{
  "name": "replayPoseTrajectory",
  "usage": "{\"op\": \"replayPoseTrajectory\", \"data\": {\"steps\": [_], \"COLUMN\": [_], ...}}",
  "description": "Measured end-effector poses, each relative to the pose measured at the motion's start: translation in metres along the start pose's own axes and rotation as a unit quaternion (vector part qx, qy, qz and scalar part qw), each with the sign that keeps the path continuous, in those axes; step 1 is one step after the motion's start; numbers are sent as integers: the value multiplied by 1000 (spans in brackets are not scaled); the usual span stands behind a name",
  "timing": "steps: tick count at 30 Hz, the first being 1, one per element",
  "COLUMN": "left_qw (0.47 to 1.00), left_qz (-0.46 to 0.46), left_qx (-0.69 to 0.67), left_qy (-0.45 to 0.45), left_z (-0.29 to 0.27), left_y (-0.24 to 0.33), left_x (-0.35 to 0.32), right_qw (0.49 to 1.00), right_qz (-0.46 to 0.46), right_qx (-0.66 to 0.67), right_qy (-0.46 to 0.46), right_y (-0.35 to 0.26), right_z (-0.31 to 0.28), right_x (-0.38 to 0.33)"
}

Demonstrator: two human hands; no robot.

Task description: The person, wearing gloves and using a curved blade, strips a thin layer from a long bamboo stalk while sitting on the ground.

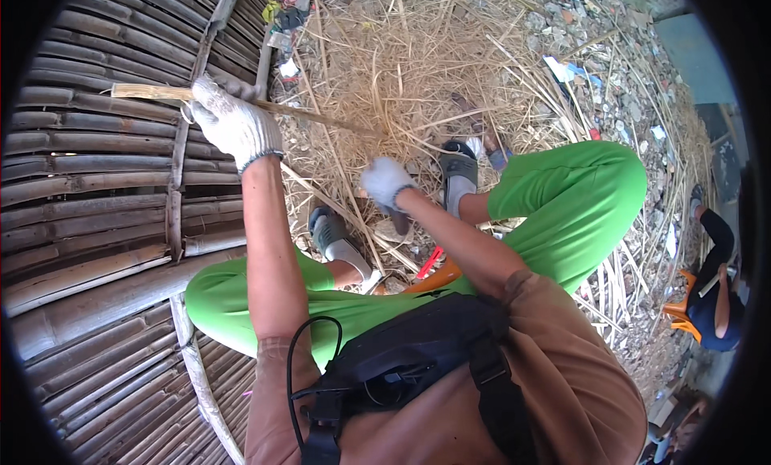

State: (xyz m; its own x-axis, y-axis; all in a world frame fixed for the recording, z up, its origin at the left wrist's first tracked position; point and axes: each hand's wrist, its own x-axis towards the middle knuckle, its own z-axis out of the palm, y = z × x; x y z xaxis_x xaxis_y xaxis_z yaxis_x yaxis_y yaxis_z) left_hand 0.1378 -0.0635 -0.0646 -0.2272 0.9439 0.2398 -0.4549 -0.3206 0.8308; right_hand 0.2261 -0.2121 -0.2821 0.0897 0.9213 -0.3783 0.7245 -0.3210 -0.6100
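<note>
My left hand (234,121), in a white knit glove, is closed around a long split bamboo strip (309,116). One end of the strip juts out past the hand toward the slatted wall. The other end reaches over the shavings in front of me. Lower and nearer to me, my right hand (385,181), also gloved in white, makes a fist between my knees, apart from the strip. A dark, blade-like shape (395,221) shows just below that fist. I cannot make out what the right fingers hold.
A bamboo slat wall (96,172) stands close on my left. Shavings and thin strips (401,55) litter the stony ground ahead. My sandalled feet (333,236) are planted there, with a red object (431,262) nearby. Another person (719,308) sits by an orange stool (679,311) at far right.
</note>
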Motion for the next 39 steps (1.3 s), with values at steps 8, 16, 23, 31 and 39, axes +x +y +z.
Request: {"op": "replayPoseTrajectory", "data": {"steps": [8,16,23,31,39], "left_qw": [1000,995,987,993,992], "left_qz": [18,26,35,41,28], "left_qx": [-3,42,69,33,45], "left_qy": [24,85,140,102,117], "left_z": [-9,-22,-8,-32,-19], "left_y": [-5,-3,-12,-6,-5], "left_x": [13,17,16,19,12], "right_qw": [989,989,993,997,971], "right_qz": [35,-7,114,19,-32], "right_qx": [97,124,17,53,-219], "right_qy": [103,78,11,53,-89], "right_y": [48,-50,121,-22,143], "right_z": [43,-11,84,10,97], "right_x": [1,14,23,16,12]}}
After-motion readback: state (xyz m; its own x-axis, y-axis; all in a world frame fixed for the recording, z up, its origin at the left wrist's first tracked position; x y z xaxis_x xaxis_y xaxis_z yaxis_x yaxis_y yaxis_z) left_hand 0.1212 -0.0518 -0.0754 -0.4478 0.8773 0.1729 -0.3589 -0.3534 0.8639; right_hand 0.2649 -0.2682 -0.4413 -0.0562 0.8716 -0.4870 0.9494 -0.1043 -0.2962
